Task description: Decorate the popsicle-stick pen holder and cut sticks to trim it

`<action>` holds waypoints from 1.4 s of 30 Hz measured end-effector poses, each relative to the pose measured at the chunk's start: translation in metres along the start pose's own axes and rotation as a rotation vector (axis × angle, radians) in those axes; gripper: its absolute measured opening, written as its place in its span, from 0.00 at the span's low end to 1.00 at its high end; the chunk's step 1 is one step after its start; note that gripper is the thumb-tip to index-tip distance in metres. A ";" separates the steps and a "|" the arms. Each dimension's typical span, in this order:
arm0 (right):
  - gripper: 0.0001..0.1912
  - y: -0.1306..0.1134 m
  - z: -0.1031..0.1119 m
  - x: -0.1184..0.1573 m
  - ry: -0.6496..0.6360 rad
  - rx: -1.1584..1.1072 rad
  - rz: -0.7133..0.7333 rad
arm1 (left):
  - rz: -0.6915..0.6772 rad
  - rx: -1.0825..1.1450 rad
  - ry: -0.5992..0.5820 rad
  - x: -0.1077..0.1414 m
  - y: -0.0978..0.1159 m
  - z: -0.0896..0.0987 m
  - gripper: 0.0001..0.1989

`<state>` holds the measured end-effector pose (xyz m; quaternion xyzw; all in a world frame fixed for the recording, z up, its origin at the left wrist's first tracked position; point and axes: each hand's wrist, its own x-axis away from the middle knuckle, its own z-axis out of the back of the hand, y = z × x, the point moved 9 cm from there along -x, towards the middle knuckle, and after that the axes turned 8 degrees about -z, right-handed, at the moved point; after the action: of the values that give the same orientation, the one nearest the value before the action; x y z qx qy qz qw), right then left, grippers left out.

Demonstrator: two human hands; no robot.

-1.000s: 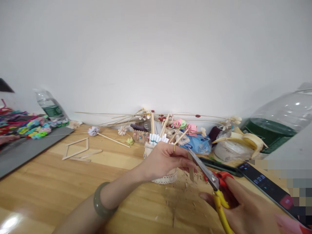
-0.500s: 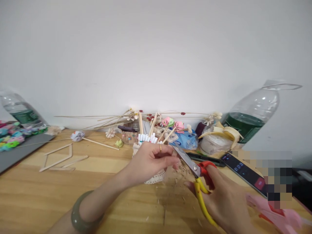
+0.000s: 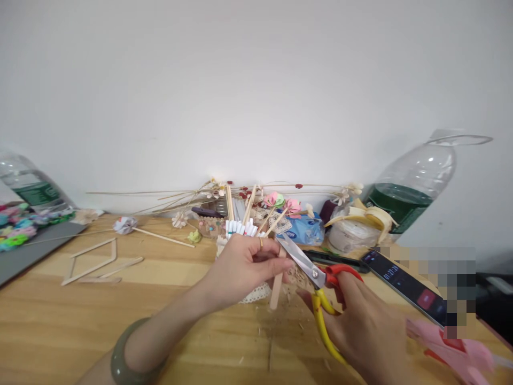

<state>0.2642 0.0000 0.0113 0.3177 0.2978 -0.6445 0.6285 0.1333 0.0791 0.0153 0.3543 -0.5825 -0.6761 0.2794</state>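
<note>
On my feed the left hand (image 3: 240, 270) has its fingers clamped on one flat wooden stick (image 3: 276, 291), tilted, its lower end hanging in front of the lace-trimmed container (image 3: 256, 294); the right hand (image 3: 360, 315) has its fingers closed around the handles of one pair of scissors (image 3: 315, 274), blades beside the stick's upper end. I'd keep that pinch firm near the blades, fingertips out of their line, and squeeze gently so the wood doesn't split. I count about six loose sticks (image 3: 88, 271) on the desk (image 3: 160, 321), two bottles (image 3: 404, 206), one phone (image 3: 404, 286) and one peeled banana (image 3: 374, 216).
</note>
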 end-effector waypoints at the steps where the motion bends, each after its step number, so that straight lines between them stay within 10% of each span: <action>1: 0.17 0.000 0.001 0.000 0.013 0.018 0.000 | 0.014 0.011 0.006 0.000 -0.001 0.000 0.09; 15: 0.19 -0.003 -0.010 0.006 -0.133 -0.084 -0.091 | 0.094 -0.032 0.023 0.002 -0.006 0.005 0.08; 22: 0.24 -0.008 -0.049 0.013 -0.739 -1.139 -0.376 | 0.000 -0.036 -0.144 0.000 -0.005 -0.014 0.10; 30: 0.12 0.026 -0.065 0.013 -0.462 -1.329 -0.664 | 0.128 0.106 -0.201 -0.001 -0.023 -0.038 0.04; 42: 0.08 0.019 -0.061 0.018 -0.533 -1.311 -0.578 | 0.212 0.216 -0.128 0.001 -0.046 -0.043 0.09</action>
<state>0.2852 0.0355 -0.0403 -0.3770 0.5288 -0.5297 0.5456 0.1688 0.0603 -0.0332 0.2748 -0.7026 -0.5975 0.2717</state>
